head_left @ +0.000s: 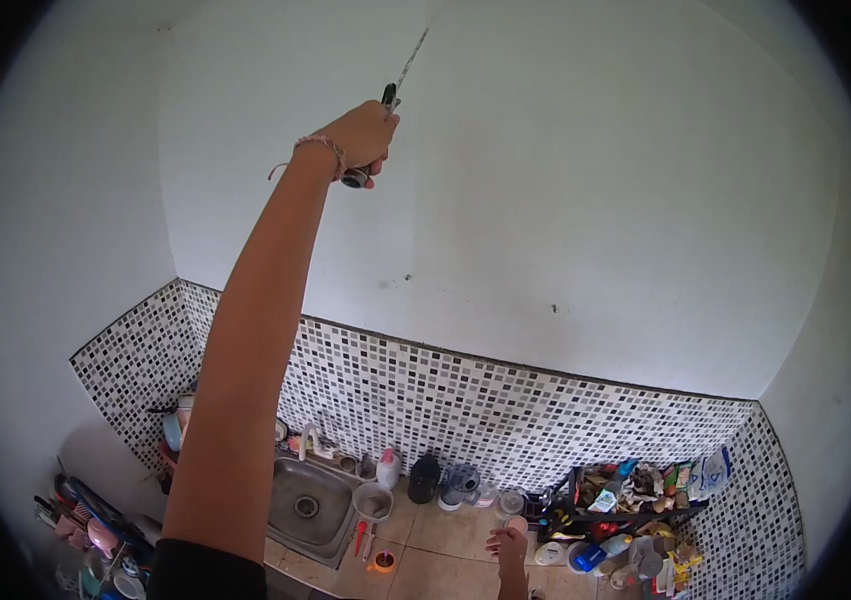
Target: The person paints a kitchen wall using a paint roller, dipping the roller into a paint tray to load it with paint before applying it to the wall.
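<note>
Pale wall (596,180) above a beige counter (436,575)

Through the head camera, from my distant seat, I see the left hand (366,138) high above the sink (331,490), fingers wrapped round a dark-ended tool (390,95). Whether its slim tip (413,58) is rod or jet, I cannot tell; the outstretched arm (246,340) probably gives reach. Right of the sink, the right hand (509,543) is low, fingers loosely spread, apparently empty, perhaps for balance.
</note>
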`<action>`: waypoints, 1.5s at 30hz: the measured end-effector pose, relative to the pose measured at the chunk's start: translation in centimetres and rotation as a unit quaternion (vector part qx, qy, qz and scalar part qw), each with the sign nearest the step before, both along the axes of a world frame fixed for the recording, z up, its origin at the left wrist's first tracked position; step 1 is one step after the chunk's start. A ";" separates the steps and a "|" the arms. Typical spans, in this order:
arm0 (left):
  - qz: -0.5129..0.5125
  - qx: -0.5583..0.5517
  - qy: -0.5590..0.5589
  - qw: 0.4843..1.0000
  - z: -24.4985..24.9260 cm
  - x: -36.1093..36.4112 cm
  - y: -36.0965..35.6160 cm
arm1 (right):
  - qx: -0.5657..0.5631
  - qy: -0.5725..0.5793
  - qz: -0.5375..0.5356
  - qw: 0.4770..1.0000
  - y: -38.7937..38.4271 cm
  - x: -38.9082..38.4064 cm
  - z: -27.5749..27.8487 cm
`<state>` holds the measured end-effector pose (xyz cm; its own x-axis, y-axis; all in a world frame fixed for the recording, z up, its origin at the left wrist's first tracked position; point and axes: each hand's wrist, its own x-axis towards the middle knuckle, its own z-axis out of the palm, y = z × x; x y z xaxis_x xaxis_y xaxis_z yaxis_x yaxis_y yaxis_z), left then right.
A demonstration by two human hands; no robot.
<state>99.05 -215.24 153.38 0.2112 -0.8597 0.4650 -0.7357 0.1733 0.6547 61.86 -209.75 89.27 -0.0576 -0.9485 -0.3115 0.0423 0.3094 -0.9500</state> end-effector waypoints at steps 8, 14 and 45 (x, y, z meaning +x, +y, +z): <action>0.030 -0.035 -0.058 0.997 -15.1 -1.5 1.5 | 0.048 -0.004 0.005 0.999 1.9 -0.7 -3.2; 0.060 -0.058 -0.053 0.995 -8.7 0.3 -2.1 | 0.061 0.025 -0.005 0.998 0.8 -1.0 -1.7; 0.079 -0.162 0.131 0.975 -5.1 -8.3 -17.4 | 0.037 -0.116 0.018 0.992 7.5 -9.9 -10.8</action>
